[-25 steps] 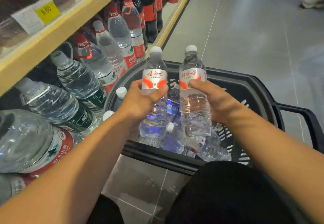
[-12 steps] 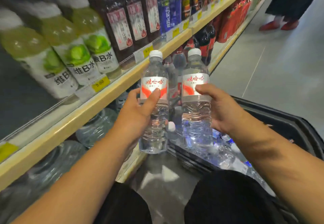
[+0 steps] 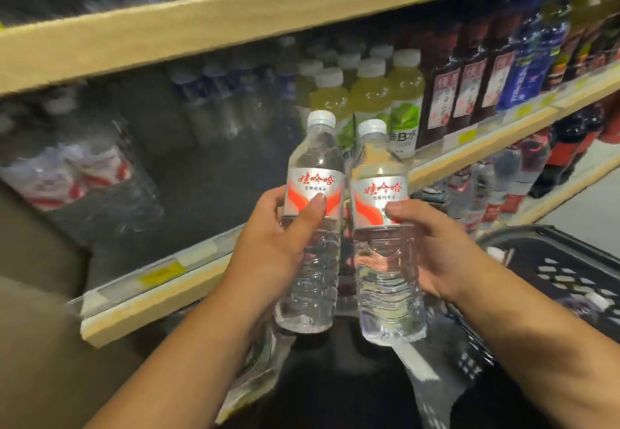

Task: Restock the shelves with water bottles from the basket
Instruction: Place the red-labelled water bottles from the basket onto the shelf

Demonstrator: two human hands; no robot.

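Observation:
My left hand [image 3: 275, 244] grips a clear water bottle [image 3: 313, 173] with a red and white label and a white cap. My right hand [image 3: 436, 247] grips a second, matching water bottle [image 3: 380, 173]. Both bottles stand upright, side by side, almost touching, in front of the middle shelf. The black plastic basket [image 3: 553, 261] sits low on the right, behind my right wrist. The shelf bay [image 3: 201, 167] straight behind the bottles is dark, with a blurred pack of similar bottles [image 3: 67, 177] at its far left.
A wooden shelf board [image 3: 235, 22] runs overhead with yellow price tags. Green drink bottles [image 3: 379, 100] and dark juice bottles [image 3: 469, 86] fill the shelf to the right. Large water and cola bottles stand on the bottom shelf [image 3: 523, 173]. The shelf's front edge [image 3: 151, 308] is near my left forearm.
Both hands have lifted the two bottles out of the basket and up to the middle shelf. The view has swung up and left, so the basket has dropped to the lower right.

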